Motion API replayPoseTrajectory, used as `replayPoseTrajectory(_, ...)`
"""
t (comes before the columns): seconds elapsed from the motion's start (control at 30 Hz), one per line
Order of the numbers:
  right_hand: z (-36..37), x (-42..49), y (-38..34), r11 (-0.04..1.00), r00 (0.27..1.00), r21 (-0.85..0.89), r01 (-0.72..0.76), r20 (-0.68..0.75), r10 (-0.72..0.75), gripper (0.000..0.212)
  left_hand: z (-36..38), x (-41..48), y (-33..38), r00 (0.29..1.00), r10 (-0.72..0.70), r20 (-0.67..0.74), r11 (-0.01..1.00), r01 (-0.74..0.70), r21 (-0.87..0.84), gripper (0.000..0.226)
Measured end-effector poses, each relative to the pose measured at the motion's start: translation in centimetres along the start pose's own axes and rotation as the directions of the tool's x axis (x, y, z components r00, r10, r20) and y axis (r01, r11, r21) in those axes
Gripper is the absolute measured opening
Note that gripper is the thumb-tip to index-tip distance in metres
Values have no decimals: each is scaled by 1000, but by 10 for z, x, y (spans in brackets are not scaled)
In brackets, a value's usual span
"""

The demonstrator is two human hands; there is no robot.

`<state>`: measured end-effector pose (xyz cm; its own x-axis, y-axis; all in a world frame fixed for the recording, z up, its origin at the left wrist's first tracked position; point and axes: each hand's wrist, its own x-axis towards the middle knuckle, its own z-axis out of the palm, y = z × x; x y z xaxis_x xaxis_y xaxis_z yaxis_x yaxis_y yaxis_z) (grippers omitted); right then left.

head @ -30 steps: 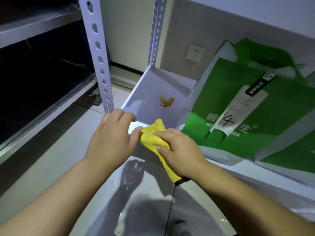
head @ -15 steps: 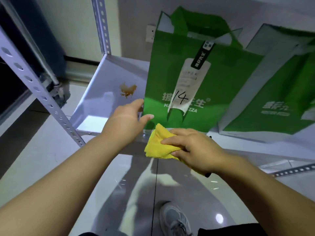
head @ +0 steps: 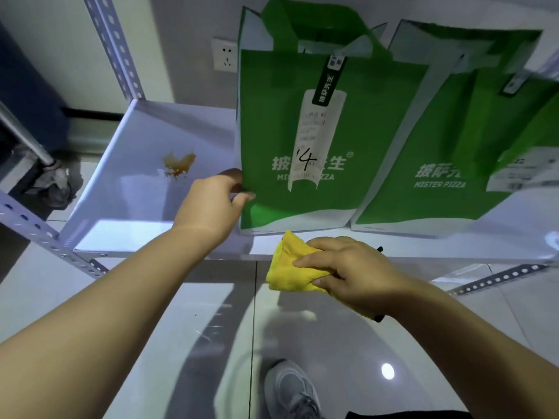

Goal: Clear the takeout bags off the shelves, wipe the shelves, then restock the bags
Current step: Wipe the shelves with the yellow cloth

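Green-and-white fabric takeout bag [head: 272,116] printed MISTER PIZZA, receipt [head: 314,137] hand-marked 14, upright on white metal shelf [head: 127,192], left hand [head: 208,204] pinching its left edge between thumb and fingers, second green takeout bag [head: 453,131] just beside, right hand [head: 351,276] fingers clamped on bunched yellow cloth [head: 287,270] at shelf front, brown stain [head: 178,164] left of the bags

Seen through one wide-angle camera worn on the head, facing forward and steeply down, close to a white metal shelf [head: 136,182] across the upper half, with glossy pale floor tiles [head: 181,343] and a grey sneaker [head: 290,391] straight below at the bottom edge
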<state>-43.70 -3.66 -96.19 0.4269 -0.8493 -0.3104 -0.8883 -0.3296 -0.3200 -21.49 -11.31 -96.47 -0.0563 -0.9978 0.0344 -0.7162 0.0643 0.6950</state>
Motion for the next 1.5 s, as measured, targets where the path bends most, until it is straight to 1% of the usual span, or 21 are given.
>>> replayPoseTrajectory(0.13,1,-6,14,999,999,19,-37,10,37,41,8,10,3,999,34,1,999,-34,-6,12)
replayPoseTrajectory(0.3,2,-12,24,997,998,28,-68,8,68,41,13,16,10,994,106,31,994,-107,27,18)
replayPoseTrajectory(0.5,0,-9,22,999,999,26,-45,-29,46,41,8,11,13,996,69,57,998,-69,2,15)
replayPoseTrajectory(0.63,0,0,13,999,997,36,-4,-74,6,41,-6,-1,13,998,29,59,999,-30,23,27)
replayPoseTrajectory(0.73,-1,14,0,998,994,12,54,-97,-53,42,-23,-17,6,999,-2,35,999,0,50,31)
replayPoseTrajectory(0.8,-3,25,-13,995,989,8,100,-111,-99,42,-35,-30,-3,1000,-13,13,997,12,80,29)
replayPoseTrajectory(0.9,-4,44,-37,988,980,2,155,-127,-153,42,-54,-51,-23,998,-4,-66,992,12,129,23)
replayPoseTrajectory(1.0,-2,66,-63,979,970,-22,202,-136,-203,43,-72,-71,-44,993,-40,-107,979,61,194,21)
replayPoseTrajectory(1.1,3,89,-89,978,964,-18,208,-168,-208,42,-91,-88,-63,983,-82,-167,963,122,241,21)
replayPoseTrajectory(1.17,6,104,-106,984,964,1,179,-197,-176,41,-104,-97,-74,964,-124,-235,949,184,257,21)
replayPoseTrajectory(1.23,8,119,-122,993,968,24,116,-229,-108,40,-115,-103,-84,941,-157,-301,936,239,259,25)
replayPoseTrajectory(1.3,11,135,-136,999,959,37,32,-284,-20,36,-125,-107,-92,914,-178,-365,924,282,256,36)
replayPoseTrajectory(1.37,14,151,-145,996,940,43,-80,-330,90,33,-133,-108,-98,882,-219,-418,918,332,219,45)
replayPoseTrajectory(1.43,20,166,-150,980,927,72,-187,-317,200,39,-140,-108,-103,842,-250,-478,918,363,159,46)
replayPoseTrajectory(1.5,28,179,-155,963,932,96,-251,-244,267,46,-144,-108,-108,806,-258,-532,920,374,120,51)
